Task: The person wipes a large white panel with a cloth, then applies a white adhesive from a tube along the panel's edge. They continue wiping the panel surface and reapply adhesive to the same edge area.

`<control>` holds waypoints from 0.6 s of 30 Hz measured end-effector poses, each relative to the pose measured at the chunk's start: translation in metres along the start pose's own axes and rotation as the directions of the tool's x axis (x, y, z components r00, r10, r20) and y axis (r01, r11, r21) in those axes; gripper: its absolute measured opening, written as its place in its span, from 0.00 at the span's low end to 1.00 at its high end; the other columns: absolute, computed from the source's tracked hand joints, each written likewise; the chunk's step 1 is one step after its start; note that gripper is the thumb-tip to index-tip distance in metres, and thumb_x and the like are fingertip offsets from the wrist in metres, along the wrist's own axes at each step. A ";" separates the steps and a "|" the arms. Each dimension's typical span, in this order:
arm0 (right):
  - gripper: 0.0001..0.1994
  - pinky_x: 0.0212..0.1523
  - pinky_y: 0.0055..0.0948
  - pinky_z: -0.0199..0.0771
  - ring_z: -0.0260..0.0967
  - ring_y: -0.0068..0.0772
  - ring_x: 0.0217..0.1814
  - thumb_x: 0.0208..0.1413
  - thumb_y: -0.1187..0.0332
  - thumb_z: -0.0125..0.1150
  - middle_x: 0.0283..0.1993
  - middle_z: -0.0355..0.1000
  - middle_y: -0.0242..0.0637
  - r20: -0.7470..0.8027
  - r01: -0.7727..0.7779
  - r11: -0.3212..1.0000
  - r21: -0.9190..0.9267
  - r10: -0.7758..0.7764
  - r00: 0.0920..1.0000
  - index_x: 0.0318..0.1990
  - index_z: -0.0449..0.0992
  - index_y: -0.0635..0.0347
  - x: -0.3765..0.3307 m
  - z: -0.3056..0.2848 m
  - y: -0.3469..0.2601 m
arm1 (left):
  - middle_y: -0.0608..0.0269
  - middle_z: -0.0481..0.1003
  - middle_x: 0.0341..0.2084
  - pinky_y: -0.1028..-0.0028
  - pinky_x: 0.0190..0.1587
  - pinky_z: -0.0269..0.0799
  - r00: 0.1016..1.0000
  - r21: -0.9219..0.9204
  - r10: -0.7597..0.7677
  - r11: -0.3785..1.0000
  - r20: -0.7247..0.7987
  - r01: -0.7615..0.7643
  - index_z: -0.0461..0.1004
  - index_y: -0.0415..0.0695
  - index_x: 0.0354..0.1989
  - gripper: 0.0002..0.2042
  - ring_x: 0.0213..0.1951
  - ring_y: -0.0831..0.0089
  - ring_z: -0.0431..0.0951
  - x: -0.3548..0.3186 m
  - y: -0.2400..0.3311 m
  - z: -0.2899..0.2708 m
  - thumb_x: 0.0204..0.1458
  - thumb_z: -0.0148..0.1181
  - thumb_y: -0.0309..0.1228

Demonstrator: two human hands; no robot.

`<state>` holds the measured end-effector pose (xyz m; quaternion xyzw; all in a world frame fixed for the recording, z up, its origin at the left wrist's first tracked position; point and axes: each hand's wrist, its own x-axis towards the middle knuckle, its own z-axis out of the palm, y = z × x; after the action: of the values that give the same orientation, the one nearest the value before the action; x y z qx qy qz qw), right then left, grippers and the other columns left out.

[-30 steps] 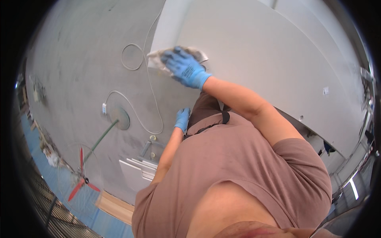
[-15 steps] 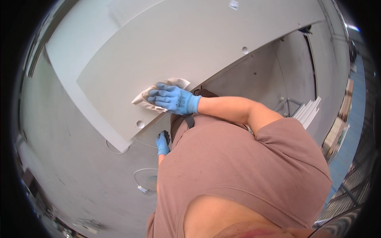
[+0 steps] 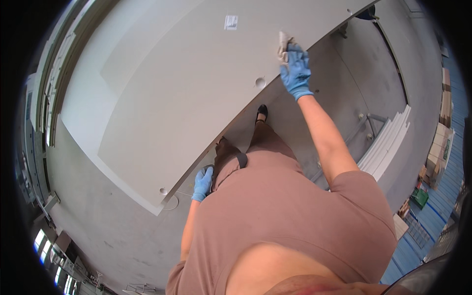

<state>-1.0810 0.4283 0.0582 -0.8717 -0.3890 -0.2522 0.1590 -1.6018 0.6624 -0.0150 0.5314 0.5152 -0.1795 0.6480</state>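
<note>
A large light grey panel [image 3: 196,98] lies flat in front of me, with round holes near its edge and a small white label. My right hand [image 3: 296,73], in a blue glove, reaches out to the panel's near edge and presses a crumpled white cloth [image 3: 283,45] on it. My left hand [image 3: 202,183], also in a blue glove, hangs at my hip just beside the panel's lower edge and holds nothing I can see. My brown shirt fills the lower middle of the view.
A stack of white panels [image 3: 388,147] lies on the grey floor to my right, by a metal frame [image 3: 366,129]. Cardboard boxes [image 3: 437,152] and a green crate [image 3: 419,197] stand further right. My black shoe [image 3: 261,112] shows under the panel's edge.
My right hand has slid the cloth along the panel's edge, further from my body with the arm now stretched out. My head has turned, so the view has swung. The left hand stays at my hip.
</note>
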 end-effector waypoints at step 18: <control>0.21 0.71 0.51 0.62 0.68 0.50 0.68 0.60 0.67 0.60 0.63 0.73 0.43 0.052 -0.164 0.982 0.095 0.159 0.986 0.60 0.76 0.59 0.056 0.021 0.321 | 0.50 0.81 0.56 0.67 0.64 0.72 0.833 0.256 0.472 0.801 0.289 -0.542 0.76 0.32 0.62 0.18 0.60 0.65 0.78 -0.007 0.376 0.355 0.69 0.55 0.29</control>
<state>-0.7985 0.2641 0.0466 -0.8967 -0.3324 -0.1997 0.2133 -1.1420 0.4897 0.1467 0.7279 0.2444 -0.1370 0.6258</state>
